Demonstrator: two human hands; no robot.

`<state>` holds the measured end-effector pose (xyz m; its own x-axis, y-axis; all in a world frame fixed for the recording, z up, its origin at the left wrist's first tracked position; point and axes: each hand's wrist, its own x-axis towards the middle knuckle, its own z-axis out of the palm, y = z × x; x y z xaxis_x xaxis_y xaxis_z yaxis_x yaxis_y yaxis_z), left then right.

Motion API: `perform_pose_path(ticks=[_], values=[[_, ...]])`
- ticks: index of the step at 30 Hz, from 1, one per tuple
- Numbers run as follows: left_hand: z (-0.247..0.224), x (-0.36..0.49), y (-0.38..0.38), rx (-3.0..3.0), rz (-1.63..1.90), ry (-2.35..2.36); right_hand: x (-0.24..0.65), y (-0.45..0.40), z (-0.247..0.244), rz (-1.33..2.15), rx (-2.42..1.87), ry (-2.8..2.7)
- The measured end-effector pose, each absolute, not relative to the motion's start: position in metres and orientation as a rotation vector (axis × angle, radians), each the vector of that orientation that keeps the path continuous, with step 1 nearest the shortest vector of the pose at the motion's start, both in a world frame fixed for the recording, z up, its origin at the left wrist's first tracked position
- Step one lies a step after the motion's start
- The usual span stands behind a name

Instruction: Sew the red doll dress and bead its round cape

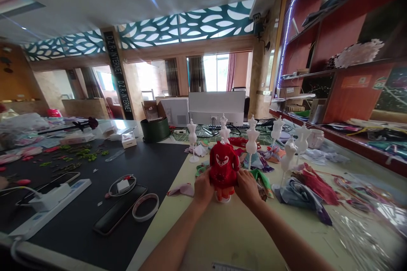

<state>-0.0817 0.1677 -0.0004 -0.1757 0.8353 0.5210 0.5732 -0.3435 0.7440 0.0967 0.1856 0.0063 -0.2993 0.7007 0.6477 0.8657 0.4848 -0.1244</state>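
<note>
- Left hand and right hand press in from both sides, fingers holding the lower edge of a red doll dress.
- The dress sits on a small mannequin stand, between the hands, on the pale yellow surface.
- Behind it stand 6 white mannequin stands, with fabric scraps lying around them.
</note>
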Motion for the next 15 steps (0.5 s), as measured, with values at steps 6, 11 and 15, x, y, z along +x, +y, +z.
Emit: perform_pose_path(ticks=[6, 11, 15], values=[[-0.002, -0.085, 0.156, 1.662, 1.531, 1.581, 0.104, 0.175, 0.0, -0.097, -1.327, -2.082], [-0.004, -0.088, 0.15, 1.361, 1.514, 1.569, 0.111, 0.166, -0.004, 0.205, -1.337, -1.913], [-0.002, -0.084, 0.147, 1.077, 1.449, 1.484, 0.112, 0.161, -0.01, 0.529, -1.326, -1.665]])
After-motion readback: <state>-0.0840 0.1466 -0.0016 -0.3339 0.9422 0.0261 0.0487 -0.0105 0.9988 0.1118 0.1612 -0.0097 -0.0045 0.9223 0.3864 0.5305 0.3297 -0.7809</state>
